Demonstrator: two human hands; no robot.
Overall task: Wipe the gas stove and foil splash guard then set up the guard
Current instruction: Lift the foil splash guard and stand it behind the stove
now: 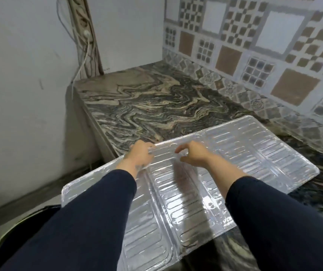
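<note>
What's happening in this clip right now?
A person in dark sleeves has a foil splash guard lying flat and unfolded on a marbled countertop; its near-left part overhangs the counter edge. The left hand grips the guard's far edge. The right hand sits near that edge with fingers curled; contact is unclear. No cloth or stove is in view, and the guard is not yet standing.

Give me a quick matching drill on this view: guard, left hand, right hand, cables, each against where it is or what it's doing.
Things:
1. guard
2. left hand
3. right hand
4. cables

Places or states:
A. run down the wall corner at the back left
B. lies opened flat on the counter, one end past its edge
C. at the guard's far edge
D. fingers curled over the middle panel

Pairs: 1-B, 2-C, 3-D, 4-A
</note>
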